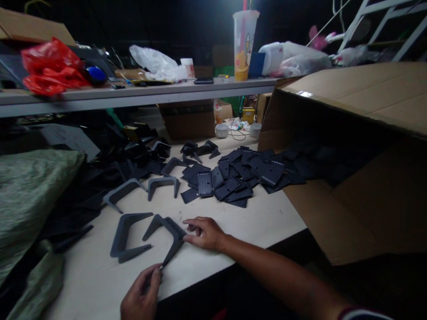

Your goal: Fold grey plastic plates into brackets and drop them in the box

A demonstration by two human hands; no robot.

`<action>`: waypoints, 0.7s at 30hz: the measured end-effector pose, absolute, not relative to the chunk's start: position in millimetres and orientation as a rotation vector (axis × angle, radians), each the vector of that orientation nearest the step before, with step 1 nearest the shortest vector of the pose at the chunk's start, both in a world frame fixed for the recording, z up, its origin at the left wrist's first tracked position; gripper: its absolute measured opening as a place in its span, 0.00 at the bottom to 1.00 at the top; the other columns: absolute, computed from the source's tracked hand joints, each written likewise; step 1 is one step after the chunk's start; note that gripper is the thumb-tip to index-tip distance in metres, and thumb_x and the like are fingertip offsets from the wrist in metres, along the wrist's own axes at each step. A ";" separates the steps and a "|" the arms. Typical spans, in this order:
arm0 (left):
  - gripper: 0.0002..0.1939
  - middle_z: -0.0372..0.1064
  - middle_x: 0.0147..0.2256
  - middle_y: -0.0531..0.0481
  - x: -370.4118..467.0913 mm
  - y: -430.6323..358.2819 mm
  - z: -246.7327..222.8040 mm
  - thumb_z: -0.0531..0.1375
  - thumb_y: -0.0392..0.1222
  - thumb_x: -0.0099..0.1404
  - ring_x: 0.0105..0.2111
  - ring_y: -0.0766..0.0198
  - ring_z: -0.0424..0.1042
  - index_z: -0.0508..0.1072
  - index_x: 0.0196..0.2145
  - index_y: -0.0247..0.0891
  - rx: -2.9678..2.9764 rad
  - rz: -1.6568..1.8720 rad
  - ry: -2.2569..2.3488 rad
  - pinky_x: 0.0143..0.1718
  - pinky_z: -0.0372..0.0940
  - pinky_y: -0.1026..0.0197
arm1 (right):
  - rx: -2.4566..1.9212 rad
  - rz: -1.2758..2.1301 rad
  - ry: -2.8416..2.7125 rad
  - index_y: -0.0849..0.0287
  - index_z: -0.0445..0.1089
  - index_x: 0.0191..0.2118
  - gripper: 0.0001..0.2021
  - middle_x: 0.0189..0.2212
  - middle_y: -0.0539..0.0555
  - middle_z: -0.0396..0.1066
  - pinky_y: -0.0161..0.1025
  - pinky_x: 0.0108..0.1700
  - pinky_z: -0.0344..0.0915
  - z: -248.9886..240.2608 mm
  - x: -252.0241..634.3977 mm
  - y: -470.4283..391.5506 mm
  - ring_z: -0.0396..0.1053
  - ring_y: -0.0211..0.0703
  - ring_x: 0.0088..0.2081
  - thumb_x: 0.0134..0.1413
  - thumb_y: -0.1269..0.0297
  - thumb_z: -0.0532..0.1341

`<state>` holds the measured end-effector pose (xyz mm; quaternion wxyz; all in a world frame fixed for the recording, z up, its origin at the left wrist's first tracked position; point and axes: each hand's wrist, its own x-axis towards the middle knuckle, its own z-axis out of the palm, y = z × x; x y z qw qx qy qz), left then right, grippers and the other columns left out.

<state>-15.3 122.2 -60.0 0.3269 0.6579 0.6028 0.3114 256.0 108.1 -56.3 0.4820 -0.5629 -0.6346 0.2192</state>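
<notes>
My left hand pinches the near end of a dark grey U-shaped plastic bracket above the table's front edge. At the bracket's right side is my right hand, thumb and index finger apart; the thumb tip is at or very close to the bracket. A flat dark piece shows along that side, partly hidden by the bracket. Just left lies another grey U-shaped bracket. Farther back, more brackets rest on the pale tabletop, beside a heap of black flat plates.
A large open cardboard box with dark plates inside stands at the right. On the left is a greenish woven sack. A shelf crosses the back, bearing a drink cup and a red plastic bag.
</notes>
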 end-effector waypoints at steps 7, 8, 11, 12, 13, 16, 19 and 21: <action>0.28 0.83 0.39 0.45 -22.7 115.2 -63.9 0.63 0.70 0.58 0.41 0.45 0.82 0.82 0.39 0.43 1.729 0.828 1.492 0.47 0.77 0.47 | -1.567 0.135 -1.191 0.52 0.73 0.60 0.19 0.53 0.59 0.75 0.44 0.51 0.75 -35.5 309.8 82.2 0.76 0.46 0.44 0.65 0.58 0.63; 0.27 0.82 0.39 0.45 -23.3 114.2 -64.6 0.63 0.70 0.59 0.41 0.45 0.82 0.82 0.40 0.43 1.738 0.832 1.475 0.48 0.77 0.48 | -1.602 0.064 -1.140 0.53 0.73 0.60 0.20 0.56 0.61 0.73 0.48 0.59 0.71 -29.1 332.5 76.9 0.74 0.51 0.53 0.65 0.57 0.63; 0.25 0.82 0.40 0.46 -23.1 112.3 -67.5 0.62 0.67 0.61 0.42 0.46 0.81 0.81 0.40 0.43 1.738 0.854 1.477 0.49 0.76 0.49 | -1.740 -0.148 -0.913 0.59 0.69 0.63 0.27 0.68 0.67 0.59 0.59 0.71 0.54 -10.4 416.3 64.1 0.57 0.60 0.69 0.62 0.52 0.63; 0.25 0.82 0.40 0.46 -22.5 112.0 -68.6 0.63 0.67 0.61 0.42 0.46 0.81 0.81 0.40 0.43 1.738 0.861 1.482 0.50 0.75 0.49 | -1.791 -0.207 -0.817 0.61 0.66 0.65 0.30 0.71 0.70 0.52 0.63 0.72 0.49 -5.5 445.0 60.8 0.50 0.63 0.72 0.61 0.51 0.63; 0.24 0.82 0.41 0.46 -21.8 111.9 -69.8 0.63 0.66 0.61 0.43 0.47 0.81 0.81 0.40 0.44 1.743 0.870 1.483 0.50 0.75 0.49 | -1.840 -0.253 -0.717 0.63 0.64 0.66 0.33 0.73 0.72 0.44 0.66 0.72 0.45 -1.8 471.8 58.3 0.44 0.67 0.74 0.60 0.50 0.63; 0.22 0.81 0.41 0.47 -20.0 111.8 -72.7 0.63 0.65 0.62 0.43 0.47 0.80 0.81 0.40 0.44 1.778 0.903 1.472 0.53 0.73 0.49 | -1.962 -0.280 -0.483 0.66 0.60 0.67 0.39 0.74 0.79 0.36 0.68 0.69 0.47 -0.1 530.8 57.6 0.42 0.72 0.73 0.57 0.45 0.65; 0.21 0.82 0.41 0.47 -18.7 111.5 -72.6 0.62 0.63 0.62 0.44 0.47 0.80 0.81 0.39 0.45 1.815 0.923 1.485 0.53 0.72 0.49 | -2.052 -0.217 -0.381 0.65 0.63 0.64 0.41 0.72 0.82 0.40 0.66 0.67 0.51 -12.6 551.6 69.6 0.48 0.74 0.71 0.51 0.45 0.69; 0.20 0.82 0.41 0.48 -17.9 110.9 -70.8 0.62 0.63 0.62 0.44 0.46 0.80 0.81 0.38 0.45 1.834 0.933 1.484 0.52 0.73 0.49 | -2.090 -0.181 -0.375 0.64 0.65 0.63 0.41 0.72 0.80 0.42 0.69 0.68 0.48 -25.4 548.5 81.7 0.49 0.77 0.70 0.46 0.49 0.72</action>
